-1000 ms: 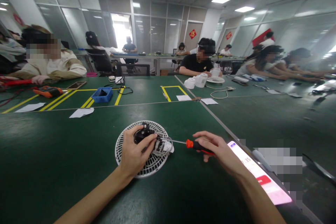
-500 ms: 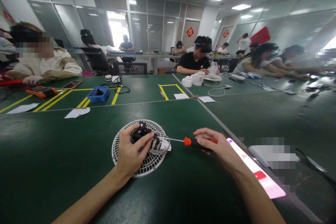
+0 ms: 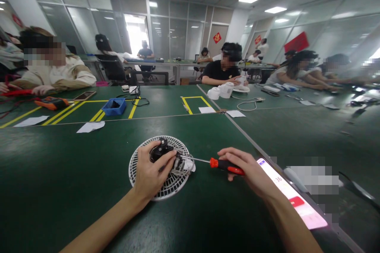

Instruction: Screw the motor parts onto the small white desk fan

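On the green table lies a round white fan grille with a black fan motor on top of it. My left hand is wrapped around the motor, its thumb and fingertips pressing the sides. White wiring and a white part sit beside the motor at the grille's right. My right hand holds the black and red handle of a screwdriver. The screwdriver's shaft points left and its tip meets the motor's right side near my left fingertips; the exact contact point is hidden.
A lit phone lies right of my right forearm. Further off are a blue bin, paper slips, an orange multimeter and white housings. A co-worker sits across the table; others sit at both sides.
The whole view has shifted slightly, so things appear a little further right. The fingers of my right hand have loosened and changed position on the screwdriver handle, showing more red. My left hand keeps its hold.
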Available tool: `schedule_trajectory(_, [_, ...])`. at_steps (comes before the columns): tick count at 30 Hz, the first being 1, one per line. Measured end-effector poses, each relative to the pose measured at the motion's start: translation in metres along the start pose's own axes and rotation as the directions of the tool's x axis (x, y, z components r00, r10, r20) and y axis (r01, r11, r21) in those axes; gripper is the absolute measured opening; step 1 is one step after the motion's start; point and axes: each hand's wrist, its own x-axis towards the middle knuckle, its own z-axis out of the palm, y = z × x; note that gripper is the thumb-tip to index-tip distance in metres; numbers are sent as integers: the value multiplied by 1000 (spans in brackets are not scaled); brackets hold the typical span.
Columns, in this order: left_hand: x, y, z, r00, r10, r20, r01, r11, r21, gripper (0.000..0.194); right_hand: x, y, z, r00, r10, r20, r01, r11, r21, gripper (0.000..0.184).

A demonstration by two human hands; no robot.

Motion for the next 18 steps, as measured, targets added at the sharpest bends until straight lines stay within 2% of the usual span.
schedule_trajectory(2, [0,0,0,1000,-4,5,4,1000,-1,27,-1,-2,1,992,116,42,-115,993,-11,48])
schedule_trajectory(4, [0,0,0,1000,-5,4,5,1000,0,27,-1,-4,2,984,165,65,-164,986,-32,49])
schedule_trajectory(18, [-2,-3,2,1000,9,7,-9,1000,8,29,2,-1,-5,999,40,-10,-40,999,-14,48])
